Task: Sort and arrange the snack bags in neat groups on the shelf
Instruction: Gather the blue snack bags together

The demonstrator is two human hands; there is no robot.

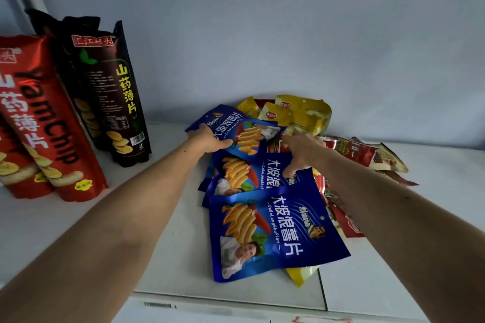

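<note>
On a white shelf (168, 244), tall red chip bags (49, 123) and a black one (110, 92) are stood at left. Three blue bags (273, 233) are overlapped mid-shelf; the rearmost (236, 128) is gripped by the left hand (210, 140), the middle one pinched by the right hand (301, 152). Yellow packets (296, 113) and red packets (354, 152) are heaped behind.
</note>
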